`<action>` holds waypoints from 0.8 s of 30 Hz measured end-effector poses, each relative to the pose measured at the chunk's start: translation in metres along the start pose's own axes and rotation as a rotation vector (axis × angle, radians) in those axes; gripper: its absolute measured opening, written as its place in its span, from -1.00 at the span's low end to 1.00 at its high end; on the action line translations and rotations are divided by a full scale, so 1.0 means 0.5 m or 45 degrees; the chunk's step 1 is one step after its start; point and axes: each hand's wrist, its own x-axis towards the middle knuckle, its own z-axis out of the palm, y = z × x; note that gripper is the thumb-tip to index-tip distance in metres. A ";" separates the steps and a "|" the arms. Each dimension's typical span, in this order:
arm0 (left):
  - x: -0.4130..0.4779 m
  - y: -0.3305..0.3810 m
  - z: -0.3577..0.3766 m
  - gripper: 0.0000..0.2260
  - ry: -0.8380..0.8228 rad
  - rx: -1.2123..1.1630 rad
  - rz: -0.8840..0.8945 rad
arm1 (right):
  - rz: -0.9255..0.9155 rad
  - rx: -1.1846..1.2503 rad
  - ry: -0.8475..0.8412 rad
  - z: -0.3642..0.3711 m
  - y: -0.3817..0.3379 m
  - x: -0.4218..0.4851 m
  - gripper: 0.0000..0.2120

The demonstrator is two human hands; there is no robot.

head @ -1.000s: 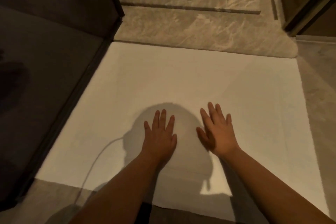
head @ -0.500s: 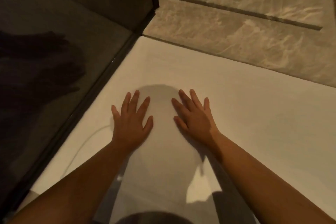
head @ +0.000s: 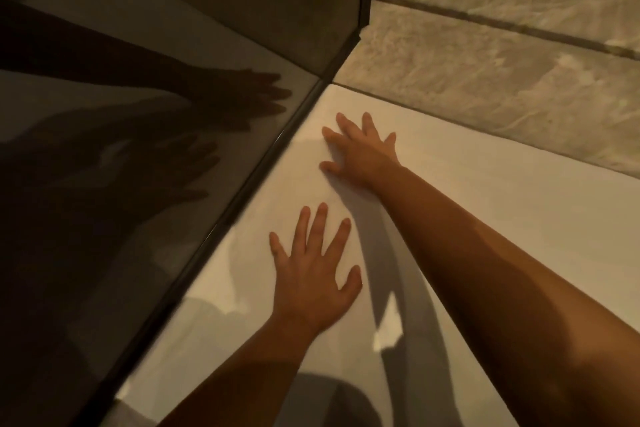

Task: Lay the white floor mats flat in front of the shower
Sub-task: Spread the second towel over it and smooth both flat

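A white floor mat [head: 519,225] lies spread on the floor, its left edge against the dark frame of the glass shower panel [head: 214,229]. My left hand [head: 311,270] rests palm down on the mat, fingers spread, close to that edge. My right hand [head: 363,149] presses flat on the mat farther away, near the mat's far left corner by the panel's end post. Neither hand grips anything. My forearms cover part of the mat's near side.
The tinted glass panel [head: 121,149] fills the left and mirrors my hands. Marbled stone floor [head: 502,62] with a dark strip [head: 485,19] lies beyond the mat's far edge. A shadow falls on the mat's near part.
Both hands have slid left and forward across the mat toward the glass panel, the right hand reaching the far corner. The view has swung left and closer.
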 end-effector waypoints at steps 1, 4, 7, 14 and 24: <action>0.002 -0.001 0.000 -0.41 0.013 0.000 -0.003 | -0.010 0.012 0.020 -0.002 -0.007 0.014 -0.39; 0.008 -0.001 0.001 -0.41 0.033 -0.021 0.001 | -0.092 0.074 0.046 -0.010 -0.027 0.049 -0.43; 0.004 -0.001 0.002 -0.42 0.026 -0.028 0.002 | -0.172 0.082 0.046 -0.006 -0.030 0.075 -0.47; 0.003 -0.014 0.000 -0.40 -0.005 -0.035 -0.008 | 0.099 0.047 0.140 -0.014 0.048 0.041 -0.44; 0.001 -0.014 -0.007 -0.42 -0.016 -0.058 -0.023 | 0.406 -0.044 0.307 0.017 0.274 -0.245 -0.36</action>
